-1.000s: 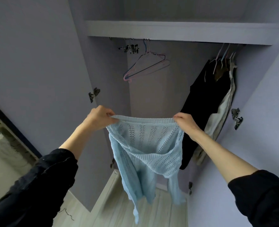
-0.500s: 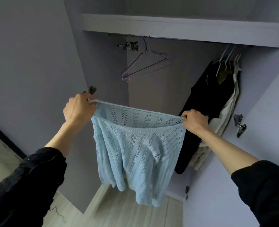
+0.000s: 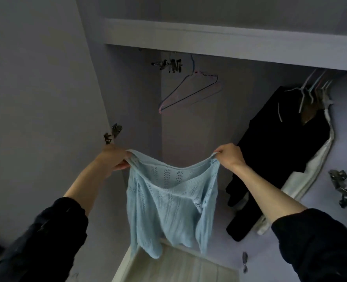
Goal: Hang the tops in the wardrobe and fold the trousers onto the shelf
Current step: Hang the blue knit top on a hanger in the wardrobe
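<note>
Pale blue open-knit top (image 3: 171, 202), centre frame: pinched by left hand (image 3: 113, 157) and right hand (image 3: 228, 157); top edge now slackened, lowered beneath empty wire hangers (image 3: 189, 91); hanging pending.

knit top (image 3: 171, 202): pale blue, rows of small openwork holes
sleeves (image 3: 319, 239): black
hanging garment (image 3: 276, 143): black
garment beside it (image 3: 319, 159): off-white
empty hangers (image 3: 191, 92): pink and dark blue wire
wardrobe walls (image 3: 46, 98): pale lilac-grey
floor (image 3: 178, 267): light wood planks
</note>
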